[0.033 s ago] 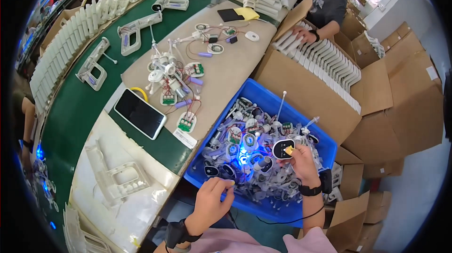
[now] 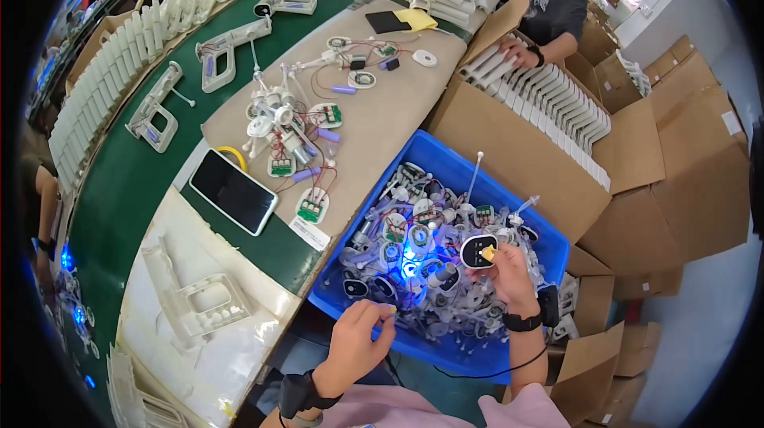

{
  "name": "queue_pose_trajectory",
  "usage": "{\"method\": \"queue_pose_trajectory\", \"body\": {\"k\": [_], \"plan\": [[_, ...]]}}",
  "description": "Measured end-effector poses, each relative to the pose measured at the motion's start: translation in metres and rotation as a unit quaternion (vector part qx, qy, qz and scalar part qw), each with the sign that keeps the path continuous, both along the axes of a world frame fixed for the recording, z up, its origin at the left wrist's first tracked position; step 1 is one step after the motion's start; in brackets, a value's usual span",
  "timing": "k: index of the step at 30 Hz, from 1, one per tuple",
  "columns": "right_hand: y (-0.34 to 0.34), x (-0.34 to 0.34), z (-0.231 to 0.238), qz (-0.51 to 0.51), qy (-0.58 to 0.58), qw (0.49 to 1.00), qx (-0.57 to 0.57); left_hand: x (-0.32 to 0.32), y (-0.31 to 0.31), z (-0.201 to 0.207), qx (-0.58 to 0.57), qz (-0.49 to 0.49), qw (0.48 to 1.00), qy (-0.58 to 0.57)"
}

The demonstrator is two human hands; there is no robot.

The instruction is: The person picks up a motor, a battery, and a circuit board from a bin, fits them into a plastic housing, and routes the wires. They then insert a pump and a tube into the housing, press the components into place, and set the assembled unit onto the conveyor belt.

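Observation:
My right hand (image 2: 510, 279) grips a small oval panel (image 2: 478, 252) with a black face and white rim, held over the blue bin (image 2: 435, 149). Something yellow covers the thumb tip against the panel. My left hand (image 2: 358, 342) is at the bin's near left edge, thumb and fingers pinched together. A bit of yellow shows at its fingertips; whether anything else is between them is hidden. Small wired assemblies with green circuit boards, motors and white stems heap up in the bin. A blue light (image 2: 411, 261) glows among them.
On the bench left lie a white phone (image 2: 234, 191), a cluster of wired parts (image 2: 278, 113) and a translucent handle-shaped housing half (image 2: 211, 300). More housings (image 2: 213, 58) rest on the green belt. A co-worker (image 2: 553, 10) reaches into a cardboard box (image 2: 509, 157) of white parts.

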State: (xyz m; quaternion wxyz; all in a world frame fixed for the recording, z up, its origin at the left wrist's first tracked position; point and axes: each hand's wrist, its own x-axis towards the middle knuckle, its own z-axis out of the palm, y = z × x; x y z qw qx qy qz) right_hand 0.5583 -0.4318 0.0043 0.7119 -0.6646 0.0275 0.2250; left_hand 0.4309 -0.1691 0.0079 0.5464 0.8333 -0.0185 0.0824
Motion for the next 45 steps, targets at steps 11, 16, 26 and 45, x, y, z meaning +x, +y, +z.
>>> {"method": "queue_pose_trajectory", "body": {"k": [11, 16, 26, 45], "plan": [[-0.008, 0.001, -0.021, -0.061, 0.052, 0.994, 0.077, 0.002, -0.01, -0.019, -0.051, 0.032, 0.997, 0.05], [-0.001, 0.005, -0.025, -0.068, 0.057, 0.995, 0.051, -0.001, -0.005, -0.026, -0.075, 0.052, 0.994, 0.061], [0.003, -0.005, 0.006, -0.082, 0.06, 0.992, 0.069, 0.035, 0.007, -0.028, -0.03, 0.049, 0.997, 0.059], [0.009, -0.021, -0.012, -0.15, 0.038, 0.984, 0.087, 0.067, -0.005, -0.068, -0.049, -0.079, 0.993, 0.074]]}}
